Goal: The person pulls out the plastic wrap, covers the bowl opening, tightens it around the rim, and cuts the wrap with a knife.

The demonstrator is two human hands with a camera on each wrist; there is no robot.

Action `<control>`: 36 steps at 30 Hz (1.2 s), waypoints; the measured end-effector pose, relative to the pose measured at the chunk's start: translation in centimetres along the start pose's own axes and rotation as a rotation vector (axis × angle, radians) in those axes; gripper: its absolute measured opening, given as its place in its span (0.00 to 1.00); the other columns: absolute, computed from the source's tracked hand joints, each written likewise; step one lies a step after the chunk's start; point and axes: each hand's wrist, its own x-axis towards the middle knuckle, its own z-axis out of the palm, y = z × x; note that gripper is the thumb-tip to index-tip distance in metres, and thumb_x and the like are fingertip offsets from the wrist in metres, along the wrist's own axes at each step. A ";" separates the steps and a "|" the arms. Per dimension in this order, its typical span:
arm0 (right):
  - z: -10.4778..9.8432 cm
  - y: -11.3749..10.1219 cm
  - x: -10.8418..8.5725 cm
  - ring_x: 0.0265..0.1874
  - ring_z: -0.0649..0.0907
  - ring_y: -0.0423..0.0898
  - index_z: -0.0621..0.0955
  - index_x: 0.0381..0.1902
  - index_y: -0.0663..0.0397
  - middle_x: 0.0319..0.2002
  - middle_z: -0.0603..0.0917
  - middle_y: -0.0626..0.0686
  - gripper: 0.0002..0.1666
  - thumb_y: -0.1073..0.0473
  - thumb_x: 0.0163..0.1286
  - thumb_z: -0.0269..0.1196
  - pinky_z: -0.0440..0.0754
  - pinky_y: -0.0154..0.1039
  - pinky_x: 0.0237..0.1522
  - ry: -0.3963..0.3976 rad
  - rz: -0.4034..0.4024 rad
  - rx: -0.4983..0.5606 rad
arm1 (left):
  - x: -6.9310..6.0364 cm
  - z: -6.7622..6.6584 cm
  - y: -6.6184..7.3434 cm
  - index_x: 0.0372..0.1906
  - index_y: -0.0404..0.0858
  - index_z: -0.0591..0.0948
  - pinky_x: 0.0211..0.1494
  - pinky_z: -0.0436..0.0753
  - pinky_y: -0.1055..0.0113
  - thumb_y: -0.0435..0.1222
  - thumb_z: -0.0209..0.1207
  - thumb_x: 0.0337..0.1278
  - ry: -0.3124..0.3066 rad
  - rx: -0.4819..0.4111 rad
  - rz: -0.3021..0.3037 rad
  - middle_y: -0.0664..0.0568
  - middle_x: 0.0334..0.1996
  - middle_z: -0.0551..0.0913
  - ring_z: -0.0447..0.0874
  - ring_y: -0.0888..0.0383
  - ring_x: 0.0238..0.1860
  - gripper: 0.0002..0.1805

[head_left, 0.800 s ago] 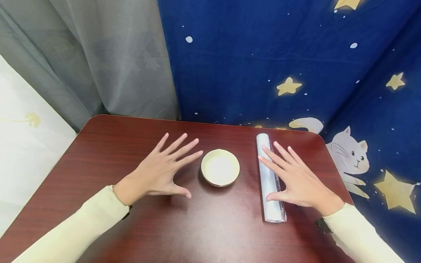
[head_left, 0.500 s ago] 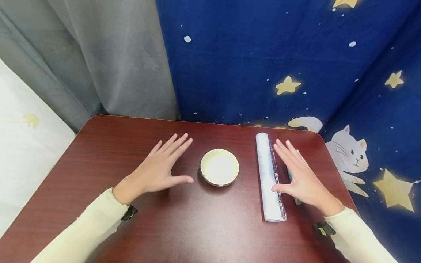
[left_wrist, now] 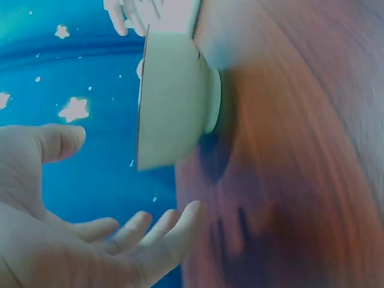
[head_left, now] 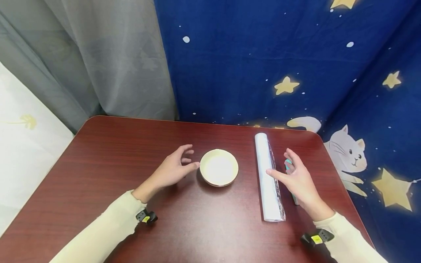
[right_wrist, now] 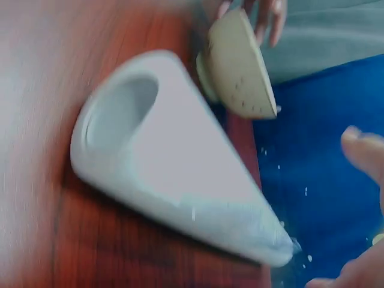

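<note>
A small cream bowl (head_left: 219, 168) stands upright on the table, its dark rim facing up. Just left of it is my left hand (head_left: 171, 170), fingers loosely bent and thumb tip close to the rim. In the left wrist view a gap separates thumb and fingers from the bowl (left_wrist: 171, 102). To the right lies a white roll of clear plastic film (head_left: 266, 179), its hollow core visible in the right wrist view. My right hand (head_left: 302, 182) hovers over a slim teal object (head_left: 288, 163), mostly hidden, with the thumb above the roll. Whether fingers touch that object is unclear.
The dark red wooden table (head_left: 131, 138) has rounded far corners. Behind it hang a grey curtain (head_left: 125, 62) and a blue star-patterned curtain (head_left: 230, 65). A white cloth (head_left: 29, 157) hangs at the left.
Both hands have gone from widely spread fingers to loosely bent ones. The left hand has moved right towards the bowl; the right has shifted off the roll, uncovering part of the teal object.
</note>
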 end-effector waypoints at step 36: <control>2.6 1.3 1.4 0.57 0.84 0.65 0.57 0.83 0.75 0.67 0.76 0.75 0.58 0.54 0.70 0.76 0.86 0.56 0.55 -0.065 0.185 -0.180 | 2.6 5.5 -0.9 0.81 0.36 0.71 0.37 0.93 0.60 0.27 0.62 0.66 -0.025 -0.222 -0.140 0.33 0.66 0.81 0.94 0.50 0.41 0.37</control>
